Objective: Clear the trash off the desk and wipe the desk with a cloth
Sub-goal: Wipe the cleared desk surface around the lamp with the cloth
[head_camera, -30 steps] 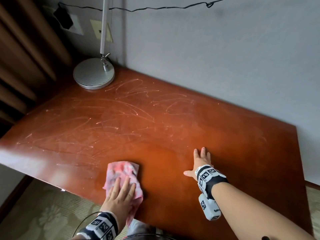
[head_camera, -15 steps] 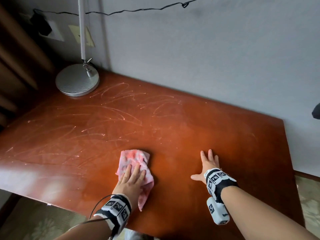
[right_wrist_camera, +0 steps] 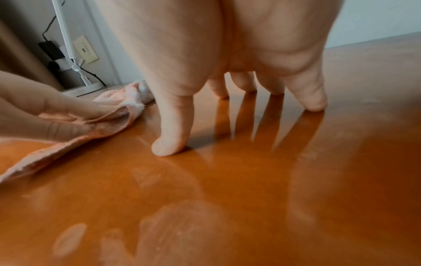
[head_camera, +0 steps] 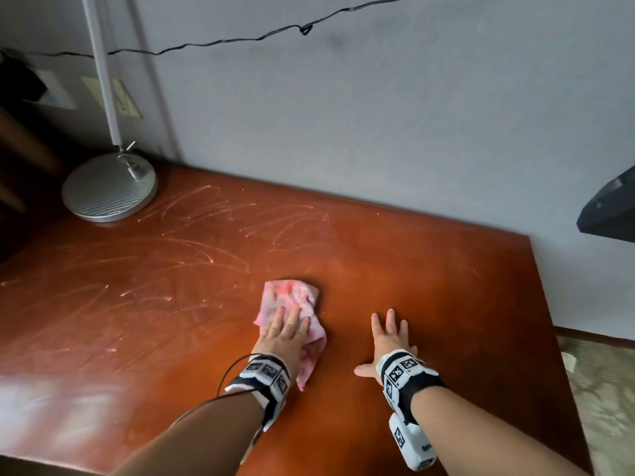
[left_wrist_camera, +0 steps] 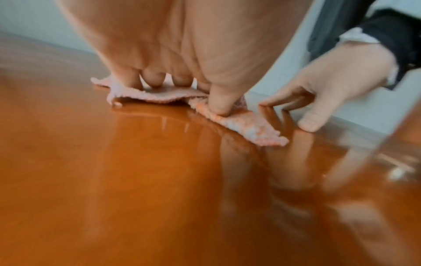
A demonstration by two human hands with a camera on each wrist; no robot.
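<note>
A pink cloth lies flat on the glossy red-brown desk, near the middle of its front half. My left hand lies on the cloth with straight fingers, and in the left wrist view its thumb pins a cloth flap to the wood. My right hand rests flat on the bare desk just right of the cloth, fingers spread and holding nothing. The right wrist view shows those fingertips touching the wood, with the cloth to their left. No trash is in view.
A silver lamp base with its pole stands at the desk's back left corner. Pale smear streaks cover the left and back of the desk. A black cable runs along the wall. A dark object juts in at right, above patterned carpet.
My left hand has slid the cloth to the right and away from the front edge, closer to my right hand. My right hand has stayed flat on the desk.
</note>
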